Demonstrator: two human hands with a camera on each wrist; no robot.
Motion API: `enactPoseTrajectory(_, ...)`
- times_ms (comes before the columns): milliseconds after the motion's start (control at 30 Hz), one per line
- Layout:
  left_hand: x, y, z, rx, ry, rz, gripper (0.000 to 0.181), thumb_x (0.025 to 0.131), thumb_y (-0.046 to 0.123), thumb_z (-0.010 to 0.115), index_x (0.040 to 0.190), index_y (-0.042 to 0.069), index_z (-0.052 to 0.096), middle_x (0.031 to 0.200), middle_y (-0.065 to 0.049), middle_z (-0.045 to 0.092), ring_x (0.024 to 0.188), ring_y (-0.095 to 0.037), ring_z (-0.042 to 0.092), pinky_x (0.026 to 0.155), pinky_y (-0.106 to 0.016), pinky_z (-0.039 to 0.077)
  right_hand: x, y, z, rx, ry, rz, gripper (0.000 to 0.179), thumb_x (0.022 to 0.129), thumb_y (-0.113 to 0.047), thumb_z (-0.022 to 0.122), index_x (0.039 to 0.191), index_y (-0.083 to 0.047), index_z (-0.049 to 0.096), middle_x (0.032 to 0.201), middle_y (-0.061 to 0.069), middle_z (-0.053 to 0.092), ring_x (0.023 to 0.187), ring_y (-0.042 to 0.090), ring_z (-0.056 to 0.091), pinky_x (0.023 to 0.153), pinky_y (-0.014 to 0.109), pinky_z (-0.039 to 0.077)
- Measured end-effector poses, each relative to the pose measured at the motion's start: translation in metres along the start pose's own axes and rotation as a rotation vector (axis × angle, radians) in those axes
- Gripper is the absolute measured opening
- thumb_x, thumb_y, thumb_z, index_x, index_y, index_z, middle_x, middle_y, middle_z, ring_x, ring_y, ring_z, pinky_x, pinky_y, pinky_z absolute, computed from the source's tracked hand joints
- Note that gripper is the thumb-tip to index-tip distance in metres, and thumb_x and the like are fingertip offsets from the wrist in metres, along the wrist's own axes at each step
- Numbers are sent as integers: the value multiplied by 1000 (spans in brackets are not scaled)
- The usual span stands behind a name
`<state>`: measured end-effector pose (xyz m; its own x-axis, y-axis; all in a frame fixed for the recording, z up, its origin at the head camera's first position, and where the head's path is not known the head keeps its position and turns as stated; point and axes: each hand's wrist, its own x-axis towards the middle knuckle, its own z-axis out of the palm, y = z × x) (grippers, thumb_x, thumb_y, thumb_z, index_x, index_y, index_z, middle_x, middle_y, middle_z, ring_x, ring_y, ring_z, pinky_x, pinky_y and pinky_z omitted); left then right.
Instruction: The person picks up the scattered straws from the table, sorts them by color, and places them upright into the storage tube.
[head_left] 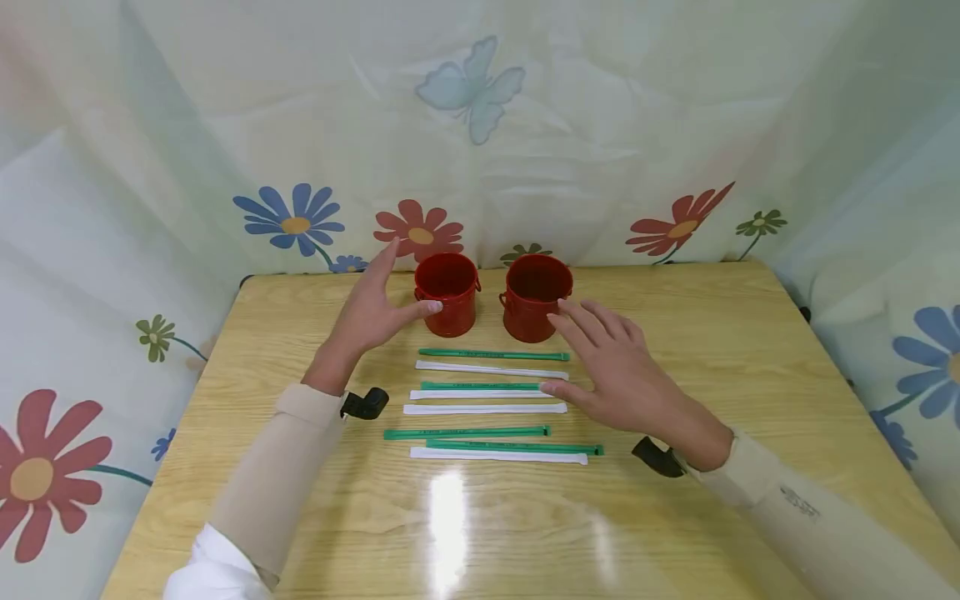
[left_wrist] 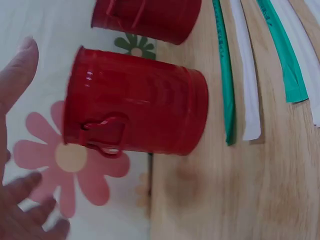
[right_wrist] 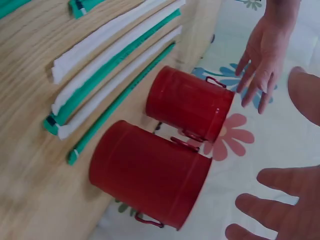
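Two small red metal buckets with wire handles stand upright side by side at the back of the wooden table. Beside the left bucket [head_left: 451, 317] my left hand [head_left: 372, 307] is held with its fingers extended and thumb pointing across the bucket's front; the left wrist view shows a gap between them. My right hand [head_left: 618, 367] hovers in front of and right of the right bucket [head_left: 529, 321], fingers spread and holding nothing. Below the buckets lie several slim paper-wrapped sticks like drinking straws, some green [head_left: 495, 355], some white [head_left: 486, 409], roughly parallel in rows.
The light wooden table [head_left: 690, 333] reaches back to a pale curtain [head_left: 570, 150] printed with flowers and a butterfly. Curtain also hangs at both sides. Each wrist carries a black strap mount [head_left: 365, 404].
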<state>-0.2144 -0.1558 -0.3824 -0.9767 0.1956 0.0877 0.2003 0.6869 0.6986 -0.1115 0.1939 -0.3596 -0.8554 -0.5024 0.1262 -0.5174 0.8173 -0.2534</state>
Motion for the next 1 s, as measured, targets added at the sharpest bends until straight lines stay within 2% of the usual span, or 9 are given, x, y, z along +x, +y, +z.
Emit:
enactPoseTrajectory(133, 9, -5, 8, -127, 14, 14, 116, 82, 55, 85, 169, 27, 13, 174, -2, 27, 160, -34, 29, 118, -64, 42, -2, 3, 3, 36, 36, 5, 84, 94, -44, 75, 160, -8, 38, 169, 16, 32, 154, 44, 26, 113, 77, 26)
enactPoseTrajectory(300, 16, -10, 14, -238, 12, 45, 109, 85, 41, 87, 168, 19, 20, 171, -6, 35, 157, -31, 34, 125, -55, 38, -1, 6, 7, 80, 50, 0, 79, 94, -41, 76, 157, -9, 42, 166, 16, 38, 150, 43, 31, 111, 77, 28)
enactPoseTrajectory(400, 20, -12, 15, -279, 8, 47, 103, 85, 35, 87, 167, 16, 26, 169, -5, 38, 157, -28, 36, 128, -50, 35, 2, 9, 11, 128, 49, 4, 75, 94, -36, 77, 155, -8, 45, 163, 17, 41, 148, 42, 35, 112, 76, 30)
enactPoseTrajectory(500, 22, -13, 15, -308, -4, 31, 98, 85, 32, 88, 164, 15, 33, 166, -5, 44, 155, -28, 39, 126, -49, 38, 5, 16, 16, 199, 61, 23, 70, 94, -30, 78, 153, -6, 49, 160, 19, 46, 147, 43, 40, 115, 74, 32)
enactPoseTrajectory(633, 25, -11, 15, -326, -34, 10, 91, 86, 32, 88, 162, 17, 39, 162, -5, 49, 154, -30, 41, 120, -52, 45, 7, 27, 23, 301, 85, 92, 53, 96, -22, 77, 142, -3, 60, 152, 22, 54, 143, 45, 46, 117, 70, 38)
enactPoseTrajectory(733, 27, -11, 15, -336, -54, -2, 89, 86, 34, 87, 161, 19, 41, 163, -3, 48, 155, -29, 41, 118, -51, 47, 10, 36, 28, 364, 117, 136, 38, 97, -17, 75, 131, -2, 68, 143, 23, 62, 136, 45, 55, 110, 67, 47)
enactPoseTrajectory(867, 30, -13, 17, -361, -61, -8, 87, 87, 34, 87, 160, 18, 42, 163, -3, 48, 154, -27, 44, 117, -49, 49, 17, 47, 41, 451, 160, 172, 26, 96, -12, 75, 120, -1, 73, 128, 20, 72, 120, 40, 67, 100, 59, 57)
enactPoseTrajectory(1000, 30, -15, 20, -398, -62, -1, 84, 88, 30, 86, 159, 13, 45, 161, -5, 51, 151, -27, 47, 116, -47, 50, 23, 57, 56, 544, 164, 243, 21, 97, -7, 73, 116, 2, 75, 118, 21, 75, 105, 34, 72, 91, 35, 62)
